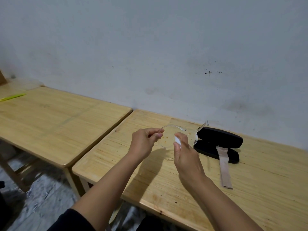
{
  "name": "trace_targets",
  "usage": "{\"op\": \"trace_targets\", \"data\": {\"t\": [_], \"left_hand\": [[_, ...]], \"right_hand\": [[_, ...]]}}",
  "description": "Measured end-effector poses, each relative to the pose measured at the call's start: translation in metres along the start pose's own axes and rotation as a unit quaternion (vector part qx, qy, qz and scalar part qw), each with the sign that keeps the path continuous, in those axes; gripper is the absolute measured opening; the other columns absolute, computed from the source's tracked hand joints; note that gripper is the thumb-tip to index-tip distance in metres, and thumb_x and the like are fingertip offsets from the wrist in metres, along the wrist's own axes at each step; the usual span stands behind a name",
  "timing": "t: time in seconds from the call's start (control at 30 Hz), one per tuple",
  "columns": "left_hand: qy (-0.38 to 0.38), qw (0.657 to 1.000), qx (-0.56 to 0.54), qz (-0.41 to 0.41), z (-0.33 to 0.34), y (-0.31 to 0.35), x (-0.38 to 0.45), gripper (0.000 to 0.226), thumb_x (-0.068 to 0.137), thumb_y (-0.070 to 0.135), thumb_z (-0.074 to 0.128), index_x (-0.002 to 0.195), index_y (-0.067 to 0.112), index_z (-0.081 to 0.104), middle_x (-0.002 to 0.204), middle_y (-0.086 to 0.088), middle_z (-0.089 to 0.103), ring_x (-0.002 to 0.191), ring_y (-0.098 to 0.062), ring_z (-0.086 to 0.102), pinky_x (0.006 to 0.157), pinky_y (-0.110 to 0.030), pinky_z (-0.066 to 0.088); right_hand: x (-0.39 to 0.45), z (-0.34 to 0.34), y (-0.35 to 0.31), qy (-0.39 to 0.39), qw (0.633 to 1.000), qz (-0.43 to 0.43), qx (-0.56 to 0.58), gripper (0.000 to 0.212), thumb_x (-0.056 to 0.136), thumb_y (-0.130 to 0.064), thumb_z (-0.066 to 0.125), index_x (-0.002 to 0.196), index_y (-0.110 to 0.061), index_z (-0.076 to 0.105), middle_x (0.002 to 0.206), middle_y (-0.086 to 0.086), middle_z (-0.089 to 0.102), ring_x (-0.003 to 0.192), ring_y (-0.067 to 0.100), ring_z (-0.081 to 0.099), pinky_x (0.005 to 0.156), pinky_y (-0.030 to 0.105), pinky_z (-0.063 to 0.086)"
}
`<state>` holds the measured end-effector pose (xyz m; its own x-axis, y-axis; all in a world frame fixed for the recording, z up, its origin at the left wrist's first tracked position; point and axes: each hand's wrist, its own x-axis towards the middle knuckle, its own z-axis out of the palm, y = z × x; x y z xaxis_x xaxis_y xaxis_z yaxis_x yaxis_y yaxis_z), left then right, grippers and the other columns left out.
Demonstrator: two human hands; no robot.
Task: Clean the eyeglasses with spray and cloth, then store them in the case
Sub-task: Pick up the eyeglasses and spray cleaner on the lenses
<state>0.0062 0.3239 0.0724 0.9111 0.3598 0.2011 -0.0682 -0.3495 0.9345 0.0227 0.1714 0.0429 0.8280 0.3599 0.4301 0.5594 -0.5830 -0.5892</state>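
Eyeglasses (173,135) held by left hand (143,140); spray (177,140) in right hand (186,157); no readable writing.

Your left hand (144,142) is pinching the clear eyeglasses (179,136) by one end above the wooden table (250,180), while your right hand (185,154) is gripping a small white spray bottle (177,140) against the lens. The open black case (220,144) is lying just behind, a beige cloth (224,167) trailing from it.

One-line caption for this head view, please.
Left hand holds clear eyeglasses while right hand aims a small spray bottle at them.
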Motion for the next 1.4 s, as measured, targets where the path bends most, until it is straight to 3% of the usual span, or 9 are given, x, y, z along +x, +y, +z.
{"op": "trace_targets", "data": {"t": [0.13,0.2,0.3,0.43,0.77,0.97,1.13,1.23,1.4], "left_hand": [[0.015,1.0,-0.02,-0.012,-0.009,-0.002,0.004,0.014,0.086,0.017,0.063,0.096,0.018,0.072,0.093,0.0,0.073,0.082,-0.001,0.065,0.084,-0.019,0.052],[0.022,0.999,-0.038,-0.016,-0.015,-0.003,0.006,0.013,0.085,0.017,0.063,0.094,0.021,0.072,0.092,0.001,0.073,0.085,-0.005,0.067,0.088,-0.024,0.052],[0.019,0.998,-0.063,-0.015,-0.018,-0.002,0.007,0.014,0.086,0.015,0.063,0.089,0.026,0.072,0.091,0.002,0.073,0.087,-0.008,0.068,0.091,-0.029,0.051],[0.006,0.997,-0.082,-0.008,-0.012,0.003,0.006,0.015,0.085,0.016,0.064,0.087,0.028,0.072,0.091,0.003,0.073,0.086,-0.007,0.069,0.093,-0.033,0.052],[-0.001,0.995,-0.096,0.005,-0.001,0.02,0.003,0.014,0.086,0.015,0.062,0.091,0.024,0.072,0.089,-0.002,0.073,0.083,-0.008,0.069,0.091,-0.032,0.053],[-0.004,0.996,-0.088,0.013,0.005,0.029,0.001,0.014,0.086,0.015,0.062,0.096,0.018,0.072,0.087,-0.002,0.073,0.075,0.001,0.067,0.088,-0.026,0.054],[-0.003,0.997,-0.076,0.013,0.007,0.031,0.001,0.017,0.087,0.016,0.061,0.101,0.016,0.071,0.092,-0.004,0.073,0.083,-0.005,0.068,0.078,-0.01,0.051],[-0.014,0.997,-0.078,0.013,0.015,0.032,0.001,0.016,0.088,0.017,0.061,0.1,0.018,0.071,0.092,0.001,0.072,0.086,-0.006,0.068,0.081,-0.014,0.051],[-0.059,0.995,-0.078,0.029,0.049,0.042,-0.004,0.017,0.088,0.017,0.06,0.102,0.019,0.07,0.088,0.002,0.071,0.086,-0.007,0.067,0.085,-0.018,0.05]], "right_hand": [[-0.003,-0.006,0.006,0.118,0.969,0.102,0.191,0.02,0.099,-0.032,0.032,0.118,-0.034,0.039,0.059,0.002,0.045,0.042,0.012,0.04,0.042,0.029,0.035],[-0.001,-0.01,0.011,0.128,0.871,0.241,0.409,0.017,0.098,-0.033,0.034,0.112,-0.036,0.043,0.062,0.005,0.044,0.038,0.012,0.037,0.037,0.024,0.032],[0.004,-0.017,0.016,0.084,0.756,0.299,0.575,0.019,0.099,-0.027,0.036,0.113,-0.032,0.048,0.055,0.003,0.041,0.033,0.012,0.033,0.033,0.018,0.028],[0.009,-0.024,0.014,0.05,0.729,0.276,0.624,0.017,0.099,-0.027,0.036,0.112,-0.027,0.047,0.049,0.001,0.039,0.032,0.01,0.031,0.031,0.015,0.024],[0.005,-0.007,0.0,-0.069,0.717,0.298,0.626,0.014,0.098,-0.027,0.037,0.107,-0.027,0.048,0.049,0.002,0.042,0.03,0.011,0.029,0.033,0.013,0.022],[0.002,-0.003,-0.002,-0.065,0.739,0.302,0.599,0.015,0.099,-0.025,0.035,0.106,-0.029,0.048,0.055,0.004,0.044,0.032,0.012,0.033,0.035,0.016,0.024],[-0.012,-0.027,0.013,0.019,0.844,0.287,0.452,0.026,0.094,-0.016,0.038,0.114,-0.031,0.047,0.057,0.005,0.051,0.042,0.016,0.045,0.042,0.025,0.036],[-0.026,-0.063,0.023,0.113,0.89,0.262,0.356,0.023,0.093,-0.018,0.044,0.11,-0.031,0.05,0.075,0.006,0.057,0.058,0.017,0.052,0.041,0.022,0.04],[-0.062,-0.136,0.044,0.236,0.918,0.223,0.227,0.027,0.088,-0.02,0.057,0.105,-0.04,0.055,0.092,0.004,0.064,0.071,0.015,0.06,0.047,0.024,0.052]]}}
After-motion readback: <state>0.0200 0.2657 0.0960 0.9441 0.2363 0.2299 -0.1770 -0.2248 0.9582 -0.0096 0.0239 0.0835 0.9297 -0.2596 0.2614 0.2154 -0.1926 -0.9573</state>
